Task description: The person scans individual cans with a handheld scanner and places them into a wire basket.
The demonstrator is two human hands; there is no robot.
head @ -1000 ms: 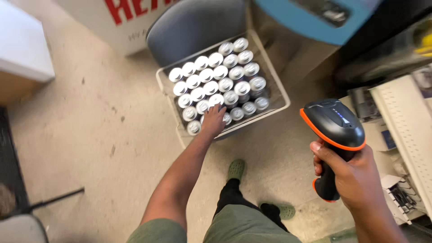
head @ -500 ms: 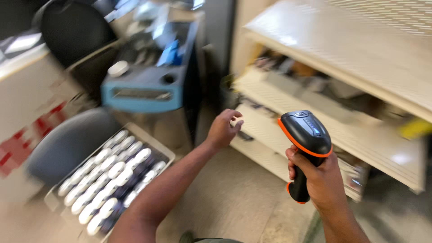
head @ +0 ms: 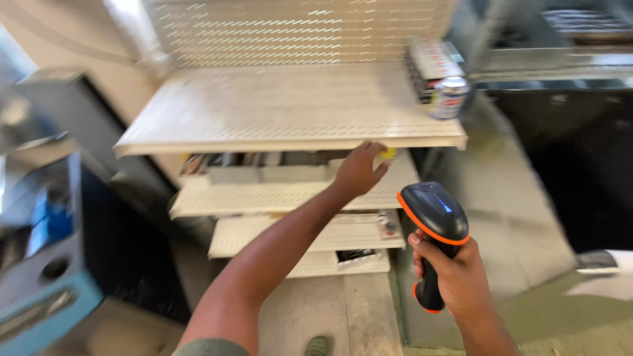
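Item one: left hand (head: 357, 173), arm stretching out toward the front edge of the top shelf (head: 290, 109), fingers curling around a small yellow object (head: 388, 153) just under that edge (what it is cannot be told, blurred). Item two: right hand (head: 455, 280), fingers clenching the grip of a black handheld scanner with orange trim (head: 434, 227), head pointing up and leftward, hovering well apart from the shelving. Item three: one drink can (head: 448, 97) standing upright at the right end of the top shelf, beside a stacked carton (head: 430, 62). Item four: lower shelves (head: 264, 194) stepping downward beneath, holding flat packages.
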